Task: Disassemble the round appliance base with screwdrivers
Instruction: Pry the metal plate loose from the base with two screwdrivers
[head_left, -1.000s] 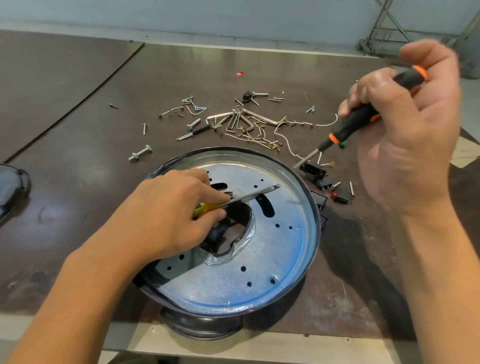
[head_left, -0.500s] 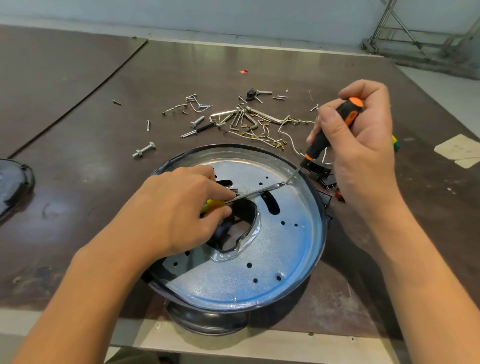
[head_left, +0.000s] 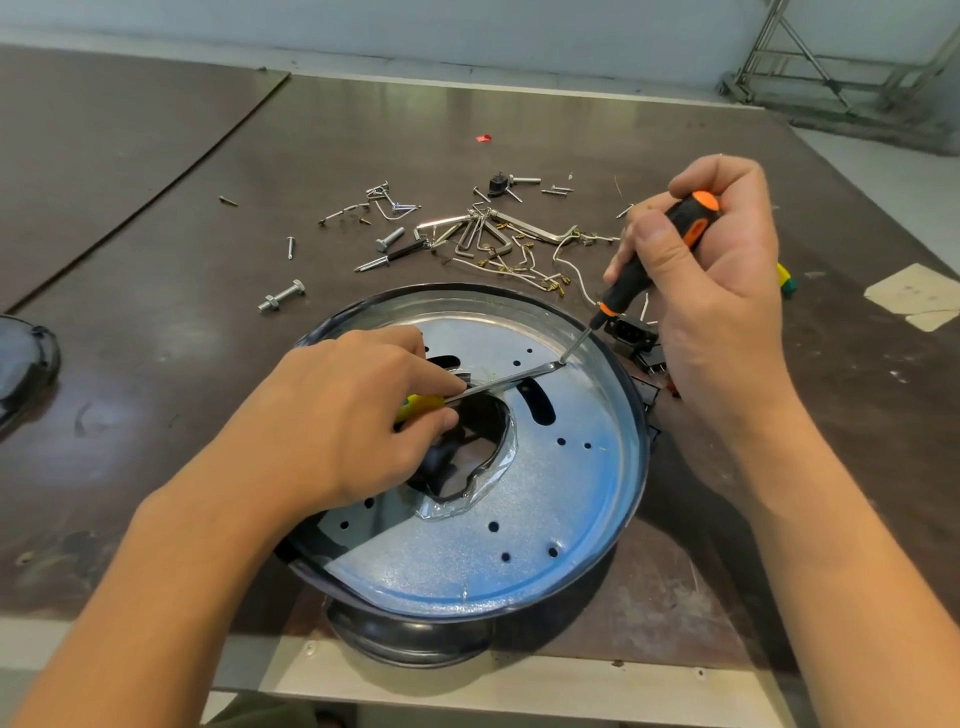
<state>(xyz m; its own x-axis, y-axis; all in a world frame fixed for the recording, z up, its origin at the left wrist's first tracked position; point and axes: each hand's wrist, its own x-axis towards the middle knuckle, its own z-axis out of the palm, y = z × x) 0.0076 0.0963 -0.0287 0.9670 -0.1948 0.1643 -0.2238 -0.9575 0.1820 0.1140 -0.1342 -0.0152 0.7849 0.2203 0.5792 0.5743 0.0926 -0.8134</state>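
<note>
The round appliance base (head_left: 566, 519), a shiny perforated metal plate in a dark rim with a jagged hole at its middle, lies on the table near the front edge. My left hand (head_left: 343, 421) grips a yellow-handled screwdriver (head_left: 498, 382) whose flat shaft lies across the plate toward the upper right. My right hand (head_left: 711, 291) grips a black-and-orange screwdriver (head_left: 654, 249), tilted down so its tip meets the other shaft's end by the rim.
Loose screws, bolts, hex keys and wires (head_left: 483, 239) are scattered behind the base. Small black electrical parts (head_left: 634, 332) lie at its right rim. A dark cover (head_left: 21, 358) sits at the left edge. A metal frame (head_left: 831, 57) stands beyond the table.
My right hand came down from the upper right and set the black-and-orange screwdriver's tip at the plate's far right edge. My left hand has stayed put.
</note>
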